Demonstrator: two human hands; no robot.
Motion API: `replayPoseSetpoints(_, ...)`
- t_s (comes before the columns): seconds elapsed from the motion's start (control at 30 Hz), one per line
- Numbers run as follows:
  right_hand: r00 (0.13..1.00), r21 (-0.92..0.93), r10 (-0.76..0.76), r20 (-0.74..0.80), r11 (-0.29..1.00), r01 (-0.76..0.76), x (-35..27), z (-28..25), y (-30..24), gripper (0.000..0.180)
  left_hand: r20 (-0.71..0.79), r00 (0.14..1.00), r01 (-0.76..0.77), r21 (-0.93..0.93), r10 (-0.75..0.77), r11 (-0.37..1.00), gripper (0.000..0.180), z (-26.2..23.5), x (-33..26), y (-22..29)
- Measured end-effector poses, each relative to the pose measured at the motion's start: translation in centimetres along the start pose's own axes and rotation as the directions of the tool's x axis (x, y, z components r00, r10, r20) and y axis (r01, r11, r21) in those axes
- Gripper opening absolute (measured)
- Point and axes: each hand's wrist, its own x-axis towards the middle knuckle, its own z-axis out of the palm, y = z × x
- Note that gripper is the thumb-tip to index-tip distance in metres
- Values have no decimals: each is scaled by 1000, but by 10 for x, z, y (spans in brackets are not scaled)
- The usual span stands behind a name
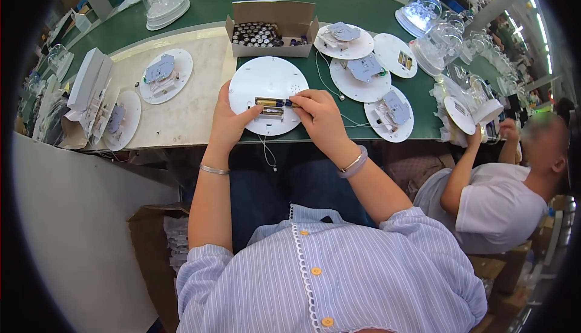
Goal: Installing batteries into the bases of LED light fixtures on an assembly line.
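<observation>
Open tan cardboard box (pixel 272 29) of batteries sits just behind the white disc (pixel 268 103); left hand (pixel 229 121) grips the disc's edge, right hand (pixel 319 114) fingers pinching a battery (pixel 273 102).

We wear a pale blue striped shirt (pixel 339 272) with orange buttons and scalloped placket, sleeves pushed above the elbows, dark jeans (pixel 272 187), a thin silver bangle (pixel 214 169) on our left wrist, lilac and gold bracelets (pixel 354 163) on our right

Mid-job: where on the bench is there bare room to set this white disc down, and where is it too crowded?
Bare pale bench lies between the held white disc and the lone disc to its left. Green belt behind the battery box is bare. Right of the right hand, stacked discs crowd.
</observation>
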Motion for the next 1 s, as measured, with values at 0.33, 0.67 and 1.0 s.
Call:
replayPoseSetpoints(0.33, 994, -151, 27, 101, 989, -11, 4, 0, -3, 23, -47, 999, -8, -104, 3, 995, 47, 1, 2, -8)
replayPoseSetpoints(0.67, 989, 347, -19, 148, 937, -34, 10, 12, -28, 26, -71, 997, -19, -60, 15, 998, 37, -1, 2, -16)
replayPoseSetpoints(1.0, 993, 37, 8, 115, 999, -12, -2, -3, -20, 13, -99, 994, -42, -46, 37, 998, 37, 1, 3, -15)
